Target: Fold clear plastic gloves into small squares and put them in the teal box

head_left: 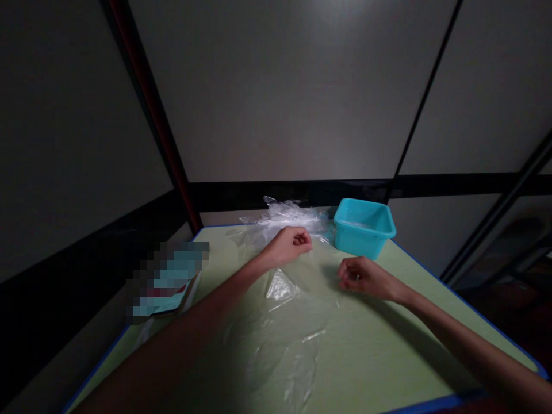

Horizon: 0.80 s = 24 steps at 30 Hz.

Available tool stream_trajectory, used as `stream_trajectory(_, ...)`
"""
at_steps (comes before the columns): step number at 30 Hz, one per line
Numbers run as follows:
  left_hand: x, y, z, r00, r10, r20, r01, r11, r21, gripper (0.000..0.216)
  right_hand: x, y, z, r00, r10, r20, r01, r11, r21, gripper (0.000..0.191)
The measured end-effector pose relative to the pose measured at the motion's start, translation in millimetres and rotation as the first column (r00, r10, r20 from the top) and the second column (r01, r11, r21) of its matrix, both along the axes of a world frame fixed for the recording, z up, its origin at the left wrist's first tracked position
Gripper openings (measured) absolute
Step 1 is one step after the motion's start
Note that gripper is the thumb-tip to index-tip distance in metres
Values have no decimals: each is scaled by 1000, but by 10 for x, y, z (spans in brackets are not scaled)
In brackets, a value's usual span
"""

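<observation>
My left hand (293, 244) is over the middle of the table, its fingers curled in. Whether it pinches any plastic cannot be made out. Under its wrist lies a folded, shiny piece of clear plastic (281, 285). My right hand (363, 279) hovers to the right with thumb and fingers closed together, in front of the turquoise tub (361, 240). What sits between those fingertips is too unclear to name. A thin clear plastic bag (282, 368) spreads flat toward the near edge. Behind my left hand is a crumpled heap of clear plastic bags (288, 215).
The pale green table (366, 351) has a blue rim. At its left edge stands a blurred-out teal item (170, 282). Grey wall panels (297, 103) with a black band rise just behind the table. The tub occupies the far right corner.
</observation>
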<state>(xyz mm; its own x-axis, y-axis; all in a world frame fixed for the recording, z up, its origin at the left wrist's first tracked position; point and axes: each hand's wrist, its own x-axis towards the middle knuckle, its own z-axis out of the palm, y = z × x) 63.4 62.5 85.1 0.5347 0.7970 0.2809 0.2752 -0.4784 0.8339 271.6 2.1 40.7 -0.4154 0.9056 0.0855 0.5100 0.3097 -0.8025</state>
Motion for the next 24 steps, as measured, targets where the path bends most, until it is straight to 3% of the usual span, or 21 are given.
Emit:
stream_trajectory(6,-212,78,267,989,123,76,-123,992,-9,6,19,125,331,999,-7,-50,9,999,34,7)
stream_trajectory(11,-412,124,490,958,257,130,-259,966,-5,6,-117,277,695,968,-156,-194,184,973,136,12)
stream_trajectory(19,-562,235,552,865,462,197,-454,887,-86,8,-397,683,1022,910,-229,-345,318,920,229,17)
stream_trajectory(24,-533,414,651,815,512,271,-496,858,-131,9,-509,1031,1151,909,-146,-390,284,903,323,16)
